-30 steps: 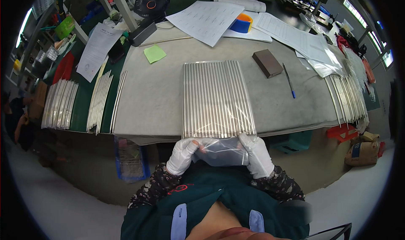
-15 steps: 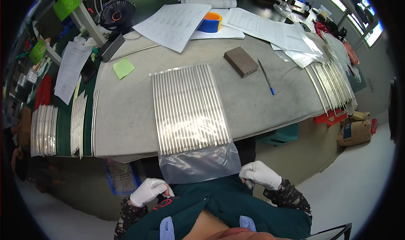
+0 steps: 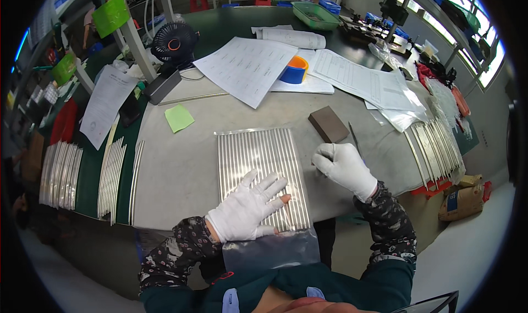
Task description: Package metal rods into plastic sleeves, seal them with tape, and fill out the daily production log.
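Lying flat across the near end of the ribbed metal sheet (image 3: 258,173), the white-gloved left hand (image 3: 247,209), fingers (image 3: 268,184) spread wide and released, palm pressing down on the ridges, grasping nothing. Resting just beside the sheet's right edge, the gloved right hand (image 3: 344,167), fingers curled into a loose fist; cannot tell whether anything is pinched inside. Sitting in the middle of the grey worktable (image 3: 176,175), the sheet, its long ridges running away from the body, its near end reaching the table's front edge. Hanging off that edge just below the left hand, a clear plastic bag (image 3: 272,248), touching the sheet's near end. Lying just beyond the right hand, a brown block (image 3: 328,124) and a thin pen (image 3: 355,139). Further back, printed papers (image 3: 247,65), a blue and orange tape roll (image 3: 294,70), a green sticky note (image 3: 179,117) and a small black fan (image 3: 174,42). Stacked at the left and right table ends, more metal strips (image 3: 110,175).
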The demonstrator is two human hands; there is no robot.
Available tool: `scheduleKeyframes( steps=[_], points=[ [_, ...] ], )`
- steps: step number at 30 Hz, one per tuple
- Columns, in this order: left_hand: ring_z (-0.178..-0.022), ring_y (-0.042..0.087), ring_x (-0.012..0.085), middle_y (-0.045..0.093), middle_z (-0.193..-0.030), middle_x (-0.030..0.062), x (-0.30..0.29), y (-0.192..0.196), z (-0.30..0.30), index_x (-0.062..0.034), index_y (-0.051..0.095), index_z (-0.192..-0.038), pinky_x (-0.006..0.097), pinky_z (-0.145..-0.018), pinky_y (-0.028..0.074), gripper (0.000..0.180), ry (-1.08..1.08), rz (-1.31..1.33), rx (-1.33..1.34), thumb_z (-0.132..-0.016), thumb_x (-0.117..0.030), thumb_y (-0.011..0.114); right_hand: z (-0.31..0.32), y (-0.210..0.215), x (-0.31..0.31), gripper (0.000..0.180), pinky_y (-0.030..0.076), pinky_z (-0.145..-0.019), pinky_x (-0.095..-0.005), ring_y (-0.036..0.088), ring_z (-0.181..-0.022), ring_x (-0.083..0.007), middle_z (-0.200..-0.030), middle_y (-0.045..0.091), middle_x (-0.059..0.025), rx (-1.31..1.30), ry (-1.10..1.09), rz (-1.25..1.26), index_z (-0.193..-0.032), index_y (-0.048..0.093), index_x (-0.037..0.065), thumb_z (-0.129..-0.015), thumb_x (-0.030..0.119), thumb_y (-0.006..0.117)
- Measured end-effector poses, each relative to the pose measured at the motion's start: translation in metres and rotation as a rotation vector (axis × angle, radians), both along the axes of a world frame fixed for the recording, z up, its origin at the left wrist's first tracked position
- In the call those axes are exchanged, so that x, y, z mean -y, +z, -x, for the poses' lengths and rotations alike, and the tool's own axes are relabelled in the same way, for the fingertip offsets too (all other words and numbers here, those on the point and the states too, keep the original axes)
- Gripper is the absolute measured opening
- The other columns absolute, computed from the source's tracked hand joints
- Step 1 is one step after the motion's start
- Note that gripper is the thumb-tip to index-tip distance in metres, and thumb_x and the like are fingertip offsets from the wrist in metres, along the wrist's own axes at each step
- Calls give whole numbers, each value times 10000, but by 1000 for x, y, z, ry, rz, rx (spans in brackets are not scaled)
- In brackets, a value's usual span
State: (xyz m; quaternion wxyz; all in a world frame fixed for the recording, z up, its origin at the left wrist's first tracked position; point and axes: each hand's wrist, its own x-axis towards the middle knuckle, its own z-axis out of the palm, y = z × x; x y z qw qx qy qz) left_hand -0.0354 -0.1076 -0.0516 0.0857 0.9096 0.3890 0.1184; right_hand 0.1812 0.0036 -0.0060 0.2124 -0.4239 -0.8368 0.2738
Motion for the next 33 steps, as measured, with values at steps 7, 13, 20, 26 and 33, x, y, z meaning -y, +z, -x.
scheduleKeyframes(
  steps=[7, 13, 20, 26, 33],
  points=[
    [-1296, 299, 310, 307, -1400, 179, 4, -1, 1, -79, 424, -1289, 536, -1043, 186, 673, 15, 51, -40, -785, -513, 524, 76, -9, -141, 238, 481, -797, -388, 608, -879, -300, -948, 626, -152, 310, -193, -584, -956, 631, 40, -766, 165, 563],
    [-1304, 286, 313, 294, -1400, 187, 4, -3, 0, -57, 425, -1274, 550, -1044, 174, 665, 26, 78, -7, -796, -507, 530, 115, -41, -214, 165, 494, -777, -384, 611, -840, -311, -889, 643, -137, 308, -305, -710, -835, 655, 37, -741, 170, 630],
    [-1312, 271, 321, 279, -1409, 194, 6, -11, -3, -36, 408, -1280, 546, -1052, 148, 692, 14, 49, 14, -789, -508, 533, 67, -7, -226, 169, 500, -664, -389, 620, -787, -277, -793, 647, -92, 681, -456, -866, -787, 659, 71, -715, 223, 668],
    [-1298, 287, 340, 286, -1400, 212, 21, 4, -12, 16, 360, -1303, 507, -1054, 178, 766, -84, 51, -68, -785, -518, 540, -19, 39, -140, 260, 483, -689, -378, 615, -787, -307, -807, 628, -190, 217, -398, -697, -849, 609, -9, -759, 234, 627],
    [-1178, 462, 285, 334, -1372, 221, 2, 15, -8, 5, 280, -1350, 358, -983, 370, 738, 172, -47, 649, -775, -252, 664, -49, 7, 16, 498, 407, -861, -256, 543, -926, -104, -1004, 611, -34, -848, 183, 549, -1077, 559, -17, -751, 321, 723]
  ],
)
